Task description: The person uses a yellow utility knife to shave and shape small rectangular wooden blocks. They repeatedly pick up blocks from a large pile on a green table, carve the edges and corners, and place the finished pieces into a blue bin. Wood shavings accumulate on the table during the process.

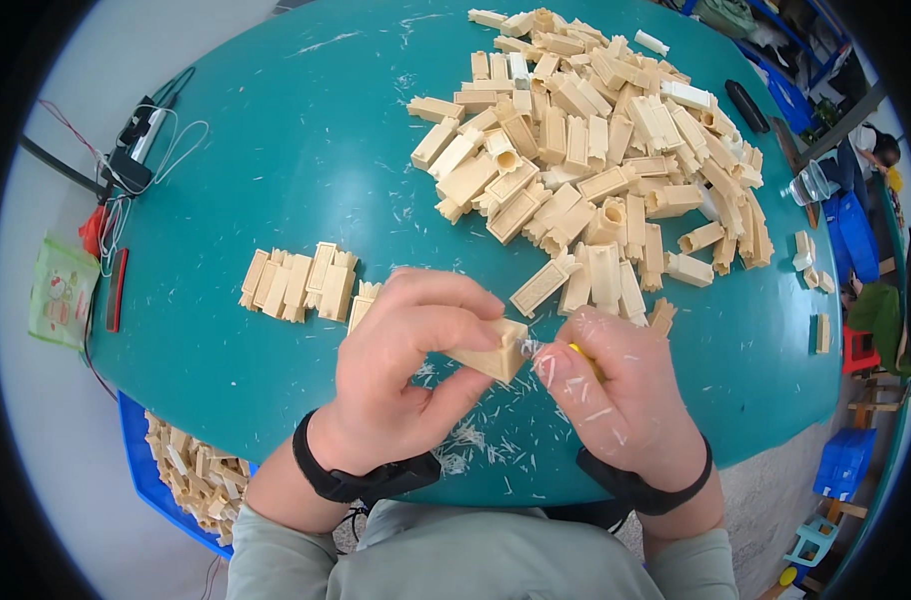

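My left hand [406, 365] is closed around a cream plastic box-shaped piece [496, 357], its open end turned to the right. In my right hand [621, 385] is a yellow-handled knife [586, 362], mostly hidden by the fingers. Its tip meets the end of the piece, close to my right thumb. Pale shavings cling to my right thumb and knuckles. More shavings [466, 445] are scattered on the table under both hands. Just beyond my left hand, a short row of similar pieces [298, 283] lies side by side.
A big heap of cream pieces [576, 130] covers the far right of the green table [306, 150]. A blue bin [146, 470] full of pieces stands below the left edge. A power strip [148, 135] with cables sits far left; a clear cup [809, 185] is at right.
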The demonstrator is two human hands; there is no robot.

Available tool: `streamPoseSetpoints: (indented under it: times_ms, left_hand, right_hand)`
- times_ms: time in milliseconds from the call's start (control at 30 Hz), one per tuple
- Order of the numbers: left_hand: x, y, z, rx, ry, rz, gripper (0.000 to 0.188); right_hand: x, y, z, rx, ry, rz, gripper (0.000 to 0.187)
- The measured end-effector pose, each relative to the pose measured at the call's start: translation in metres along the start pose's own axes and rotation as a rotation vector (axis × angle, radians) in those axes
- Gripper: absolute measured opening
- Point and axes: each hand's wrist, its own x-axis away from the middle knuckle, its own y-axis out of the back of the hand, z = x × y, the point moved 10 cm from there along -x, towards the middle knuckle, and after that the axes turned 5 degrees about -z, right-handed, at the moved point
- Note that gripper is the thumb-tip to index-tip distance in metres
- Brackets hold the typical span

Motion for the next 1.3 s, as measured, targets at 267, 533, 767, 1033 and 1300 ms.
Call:
streamPoseSetpoints:
  times_ms: [267, 533, 767, 1033, 1300]
  left_hand:
    - [-0.001, 0.000, -0.008, -0.060, -0.090, -0.021, 0.034]
    - [0.001, 0.002, -0.005, 0.028, -0.016, -0.058, 0.031]
    - [0.001, 0.005, -0.011, -0.071, -0.077, -0.066, 0.033]
    - [-0.001, 0.001, -0.028, -0.192, -0.235, -0.037, 0.030]
    - [-0.007, 0.004, -0.019, -0.101, -0.107, -0.051, 0.029]
  right_hand:
    - [-0.002, 0.002, 0.000, 0.056, 0.010, -0.015, 0.033]
    - [-0.001, 0.003, 0.006, 0.084, 0.070, -0.001, 0.033]
    - [0.000, 0.003, 0.007, 0.104, 0.079, -0.005, 0.033]
    - [-0.002, 0.006, 0.003, 0.142, 0.052, -0.058, 0.034]
    - [-0.005, 0.012, -0.006, -0.009, -0.059, -0.094, 0.032]
